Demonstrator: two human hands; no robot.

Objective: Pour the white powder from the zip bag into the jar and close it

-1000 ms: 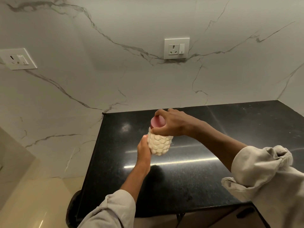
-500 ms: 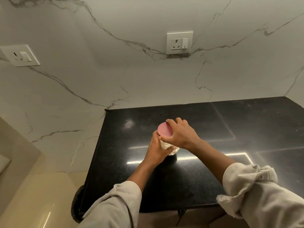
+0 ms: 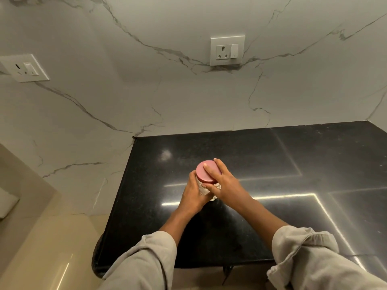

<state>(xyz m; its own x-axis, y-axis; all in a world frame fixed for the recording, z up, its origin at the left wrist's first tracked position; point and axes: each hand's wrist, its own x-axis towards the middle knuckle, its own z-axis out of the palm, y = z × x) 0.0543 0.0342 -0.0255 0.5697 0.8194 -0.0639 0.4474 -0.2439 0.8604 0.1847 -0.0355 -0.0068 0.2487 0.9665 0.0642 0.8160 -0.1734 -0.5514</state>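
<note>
A cream jar (image 3: 204,190) with a bumpy surface stands on the black countertop (image 3: 272,164), mostly hidden by my hands. A round pink lid (image 3: 204,174) sits on top of it. My left hand (image 3: 193,195) wraps the jar's body from the left. My right hand (image 3: 225,185) lies over the lid, fingers across its top and thumb under its rim. No zip bag is in view.
The glossy counter meets a white marble wall at the back and left, with one socket plate (image 3: 227,50) above the counter and another (image 3: 25,68) at the left. A beige floor (image 3: 41,248) lies beyond the counter's left edge.
The jar, held up in the air a second ago, has come down onto the counter. Both hands stayed on it, and my view has tilted down over the lid.
</note>
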